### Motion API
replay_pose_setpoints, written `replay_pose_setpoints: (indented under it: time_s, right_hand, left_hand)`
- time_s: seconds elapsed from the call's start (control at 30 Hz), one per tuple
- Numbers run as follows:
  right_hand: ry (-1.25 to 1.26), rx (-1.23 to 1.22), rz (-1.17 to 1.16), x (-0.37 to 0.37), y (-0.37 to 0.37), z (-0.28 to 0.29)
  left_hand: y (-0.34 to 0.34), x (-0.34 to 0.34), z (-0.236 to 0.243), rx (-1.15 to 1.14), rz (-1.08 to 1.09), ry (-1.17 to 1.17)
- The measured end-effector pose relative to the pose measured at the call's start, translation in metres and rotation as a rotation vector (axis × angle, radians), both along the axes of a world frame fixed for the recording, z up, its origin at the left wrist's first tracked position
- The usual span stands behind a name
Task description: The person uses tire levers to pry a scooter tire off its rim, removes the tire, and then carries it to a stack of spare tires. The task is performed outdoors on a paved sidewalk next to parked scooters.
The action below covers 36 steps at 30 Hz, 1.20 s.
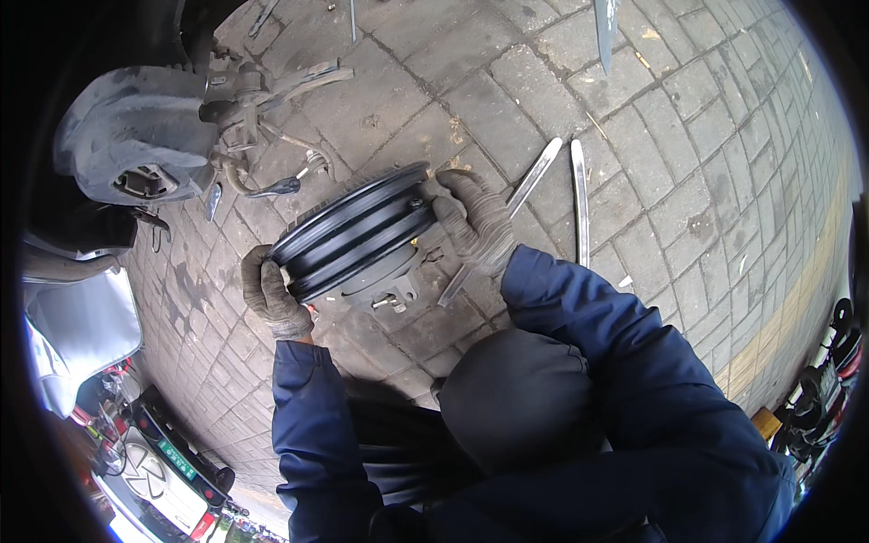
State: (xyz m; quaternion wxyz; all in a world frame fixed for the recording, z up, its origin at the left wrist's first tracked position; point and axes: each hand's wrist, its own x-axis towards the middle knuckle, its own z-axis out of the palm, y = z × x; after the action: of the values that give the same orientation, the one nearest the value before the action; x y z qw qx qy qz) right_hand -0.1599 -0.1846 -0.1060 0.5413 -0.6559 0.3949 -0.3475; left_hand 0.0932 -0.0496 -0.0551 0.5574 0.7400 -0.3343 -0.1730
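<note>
Black and grooved, the wheel rim (358, 240) tilts in front of the person, its left end grasped by the gloved left hand (273, 297), its right by the gloved right hand (480, 222). Two silver tire levers (581, 204) lie on grey paving (715, 217), one partly hidden behind the right hand.

Wheel rim (358, 242) looks like black-painted metal, smooth and glossy; tyre (312, 215) is matt black rubber. Hub (385, 279) shows dull grey metal. Left glove (274, 294) and right glove (475, 222) are rough, matt knit cloth. Sleeves (615, 317) are creased navy cloth. Straight bar (580, 204) is shiny bare metal. Paving (670, 190) looks matt, gritty, stone-like. Fender (127, 113) appears scuffed grey plastic.
</note>
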Motion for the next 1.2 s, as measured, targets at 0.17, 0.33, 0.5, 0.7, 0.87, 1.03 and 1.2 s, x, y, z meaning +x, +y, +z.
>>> replay_pose_setpoints:
  time_s: [0.17,0.33,0.5,0.7,0.87,1.03,1.2]
  right_hand:
    - [-0.037,0.392,0.063,0.012,-0.006,-0.026]
    - [0.273,-0.025,0.183,0.015,-0.008,0.022]
    - [0.457,-0.396,0.3,0.022,-0.004,0.07]
    - [0.205,-0.549,0.684,0.043,0.003,0.115]
    - [-0.579,0.788,0.594,0.05,-0.014,0.14]
    - [-0.671,0.951,0.577,0.041,-0.035,0.142]
    - [-0.443,0.902,0.441,0.041,-0.045,0.144]
  left_hand:
    - [-0.003,-0.006,0.006,0.059,-0.004,-0.094]
    - [-0.004,-0.006,0.007,0.073,-0.033,-0.105]
    - [-0.008,-0.016,0.012,0.109,-0.023,-0.188]
    - [-0.013,-0.034,0.024,0.125,0.002,-0.315]
    - [0.003,-0.037,0.032,0.009,-0.132,-0.22]
    - [0.02,-0.032,0.035,0.194,-0.12,-0.194]
    - [0.038,-0.008,0.031,0.511,-0.17,-0.319]
